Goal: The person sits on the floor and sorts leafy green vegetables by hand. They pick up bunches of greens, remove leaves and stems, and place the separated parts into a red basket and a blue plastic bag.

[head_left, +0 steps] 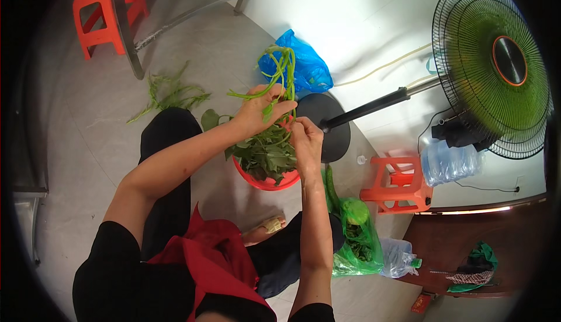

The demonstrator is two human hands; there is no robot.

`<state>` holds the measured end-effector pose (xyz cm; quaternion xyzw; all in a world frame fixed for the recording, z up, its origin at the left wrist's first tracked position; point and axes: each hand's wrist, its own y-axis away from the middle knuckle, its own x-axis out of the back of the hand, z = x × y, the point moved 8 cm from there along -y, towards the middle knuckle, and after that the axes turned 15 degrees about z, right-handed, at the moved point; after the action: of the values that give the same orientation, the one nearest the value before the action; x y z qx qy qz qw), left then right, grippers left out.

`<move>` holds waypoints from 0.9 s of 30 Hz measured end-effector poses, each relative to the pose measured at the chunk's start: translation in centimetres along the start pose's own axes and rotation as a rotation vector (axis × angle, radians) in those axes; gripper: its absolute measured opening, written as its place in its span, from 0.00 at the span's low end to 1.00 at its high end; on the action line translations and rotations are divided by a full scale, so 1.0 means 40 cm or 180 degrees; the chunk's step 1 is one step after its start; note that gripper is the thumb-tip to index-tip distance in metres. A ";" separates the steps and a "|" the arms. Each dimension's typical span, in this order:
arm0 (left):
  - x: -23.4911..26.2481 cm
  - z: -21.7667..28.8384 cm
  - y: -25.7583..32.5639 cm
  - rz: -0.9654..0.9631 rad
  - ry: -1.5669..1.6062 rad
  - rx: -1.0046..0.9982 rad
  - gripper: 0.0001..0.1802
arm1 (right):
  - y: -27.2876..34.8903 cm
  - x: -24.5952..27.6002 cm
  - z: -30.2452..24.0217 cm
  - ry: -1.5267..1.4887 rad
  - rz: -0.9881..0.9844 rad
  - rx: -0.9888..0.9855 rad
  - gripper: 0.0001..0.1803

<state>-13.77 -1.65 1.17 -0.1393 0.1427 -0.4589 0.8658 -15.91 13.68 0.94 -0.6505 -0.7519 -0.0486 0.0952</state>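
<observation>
A blue plastic bag [301,65] lies on the grey tiled floor [93,123] beyond the fingers, and a green bag [356,240] lies near the right elbow. The left hand [263,110] has its fingers clamped on green vegetable stems [283,68]. The right hand [307,138] pinches the same stems just below, over a red basin [266,180] of leaves. A black standing fan [491,65] and an orange stool [400,184] stand to the right.

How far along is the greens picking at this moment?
Done: plucked leaves fill the red basin, and discarded stems lie on the floor. In hand: the left hand and right hand hold a green stalk. Left: greens remain in the green bag.
</observation>
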 end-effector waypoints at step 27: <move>0.104 -0.027 -0.021 0.0454 0.0251 0.1328 0.14 | -0.055 0.240 -0.007 -0.0514 0.0877 -0.0292 0.09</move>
<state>-12.59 -5.72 -0.02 0.0714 0.0879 -0.4212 0.8999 -19.37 22.60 3.32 -0.7529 -0.6579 -0.0170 0.0105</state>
